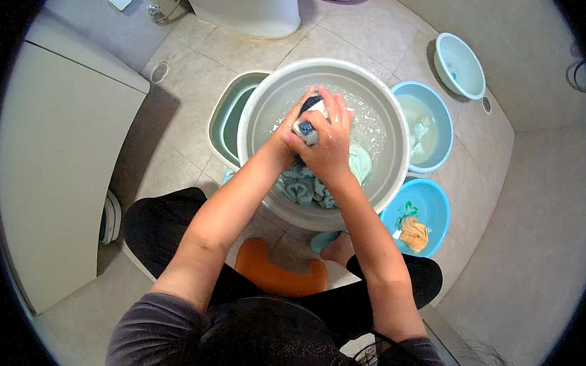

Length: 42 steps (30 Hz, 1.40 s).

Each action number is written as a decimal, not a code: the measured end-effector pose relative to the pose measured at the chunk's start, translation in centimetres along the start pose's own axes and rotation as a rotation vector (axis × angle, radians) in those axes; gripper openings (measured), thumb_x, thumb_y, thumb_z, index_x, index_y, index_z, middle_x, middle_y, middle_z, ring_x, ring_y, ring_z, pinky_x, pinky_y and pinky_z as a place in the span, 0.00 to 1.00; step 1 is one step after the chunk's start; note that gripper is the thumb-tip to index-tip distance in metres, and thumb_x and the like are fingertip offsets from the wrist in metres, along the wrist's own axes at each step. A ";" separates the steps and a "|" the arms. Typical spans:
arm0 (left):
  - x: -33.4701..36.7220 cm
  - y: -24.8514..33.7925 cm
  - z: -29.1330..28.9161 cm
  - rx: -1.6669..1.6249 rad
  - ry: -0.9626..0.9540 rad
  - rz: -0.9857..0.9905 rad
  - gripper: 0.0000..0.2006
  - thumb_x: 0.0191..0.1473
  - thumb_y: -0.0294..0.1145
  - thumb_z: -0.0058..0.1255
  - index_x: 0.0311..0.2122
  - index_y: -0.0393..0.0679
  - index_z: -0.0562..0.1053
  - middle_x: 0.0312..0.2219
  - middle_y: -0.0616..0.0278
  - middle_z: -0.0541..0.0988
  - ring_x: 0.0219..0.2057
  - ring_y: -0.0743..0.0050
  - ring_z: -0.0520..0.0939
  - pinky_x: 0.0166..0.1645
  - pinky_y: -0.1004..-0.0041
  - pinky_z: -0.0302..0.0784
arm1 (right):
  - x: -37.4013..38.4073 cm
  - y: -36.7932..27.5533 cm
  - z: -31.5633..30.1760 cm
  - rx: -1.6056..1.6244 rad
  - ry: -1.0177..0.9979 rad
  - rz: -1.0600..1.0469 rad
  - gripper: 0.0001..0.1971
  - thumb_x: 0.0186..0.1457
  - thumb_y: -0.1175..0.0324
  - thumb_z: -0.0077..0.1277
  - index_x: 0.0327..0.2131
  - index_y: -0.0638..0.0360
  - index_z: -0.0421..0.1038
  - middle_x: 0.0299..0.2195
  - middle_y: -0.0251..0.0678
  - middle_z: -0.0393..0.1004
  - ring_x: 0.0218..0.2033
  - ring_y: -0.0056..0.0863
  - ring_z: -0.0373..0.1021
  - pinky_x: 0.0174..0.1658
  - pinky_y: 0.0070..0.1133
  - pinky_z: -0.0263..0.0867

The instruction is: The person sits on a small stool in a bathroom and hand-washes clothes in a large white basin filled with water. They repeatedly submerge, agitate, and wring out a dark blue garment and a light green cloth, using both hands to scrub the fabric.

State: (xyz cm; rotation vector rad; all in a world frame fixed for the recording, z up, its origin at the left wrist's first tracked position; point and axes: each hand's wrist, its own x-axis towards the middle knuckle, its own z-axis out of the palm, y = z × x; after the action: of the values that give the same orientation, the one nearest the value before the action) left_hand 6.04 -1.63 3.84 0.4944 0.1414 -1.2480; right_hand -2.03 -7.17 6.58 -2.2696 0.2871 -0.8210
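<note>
Over the water in a large whitish basin (394, 178), my left hand (286, 136) and my right hand (329, 142) are closed together around a bunched wet cloth (307, 127). White and dark blue patches of it show between the fingers; its kind I cannot make out. Soaked pale green cloth (300, 188) lies in the basin below my wrists, partly hidden by my forearms. Bubbles and ripples cover the water around the hands.
Right of the basin stand a light blue basin (445, 143) with cloudy water and pale cloth, a brighter blue basin (444, 225) holding a tan cloth (413, 234), and a tilted pale basin (475, 77). A green tub (220, 121) sits left, an orange stool (281, 278) near my legs.
</note>
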 end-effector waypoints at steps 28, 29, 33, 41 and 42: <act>1.1 -0.8 -0.6 1.552 0.231 -0.005 0.25 0.54 0.51 0.31 0.46 0.41 0.65 0.37 0.48 0.73 0.40 0.58 0.73 0.46 0.69 0.64 | 0.8 11.4 0.9 0.621 0.014 0.995 0.21 0.56 0.55 0.28 0.27 0.60 0.67 0.25 0.47 0.69 0.29 0.42 0.65 0.38 0.33 0.59; 1.4 0.4 -0.3 1.554 0.182 -0.039 0.28 0.52 0.56 0.31 0.46 0.40 0.63 0.37 0.43 0.71 0.39 0.52 0.73 0.45 0.66 0.64 | 1.4 12.5 -0.1 0.618 0.011 0.997 0.21 0.56 0.55 0.28 0.27 0.60 0.67 0.25 0.47 0.69 0.29 0.42 0.65 0.38 0.33 0.59; 1.1 3.7 -0.9 1.758 0.487 0.217 0.28 0.51 0.55 0.34 0.44 0.38 0.62 0.34 0.41 0.72 0.37 0.47 0.73 0.43 0.64 0.65 | 3.2 10.3 -3.3 -0.176 -0.118 0.689 0.23 0.55 0.50 0.30 0.29 0.61 0.67 0.31 0.50 0.70 0.35 0.45 0.66 0.37 0.36 0.60; 3.4 0.5 -5.8 2.369 0.400 0.253 0.18 0.49 0.43 0.40 0.41 0.43 0.62 0.33 0.46 0.72 0.36 0.47 0.73 0.41 0.57 0.67 | -1.8 10.7 1.0 -0.694 -0.330 0.134 0.21 0.43 0.54 0.52 0.39 0.56 0.64 0.35 0.45 0.67 0.39 0.44 0.64 0.39 0.34 0.62; 3.5 0.5 -6.0 2.365 0.403 0.254 0.18 0.49 0.43 0.40 0.41 0.43 0.62 0.33 0.46 0.72 0.36 0.47 0.73 0.41 0.57 0.67 | -1.6 11.3 0.8 -0.694 -0.332 0.131 0.21 0.43 0.54 0.52 0.39 0.56 0.64 0.35 0.45 0.67 0.39 0.44 0.64 0.39 0.34 0.62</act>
State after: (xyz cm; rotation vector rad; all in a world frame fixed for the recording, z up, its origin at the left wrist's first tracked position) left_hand 8.62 -2.00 -2.64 2.6178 -1.1908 -0.4487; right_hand -2.43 -14.36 -2.34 -2.9343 0.6314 -0.2759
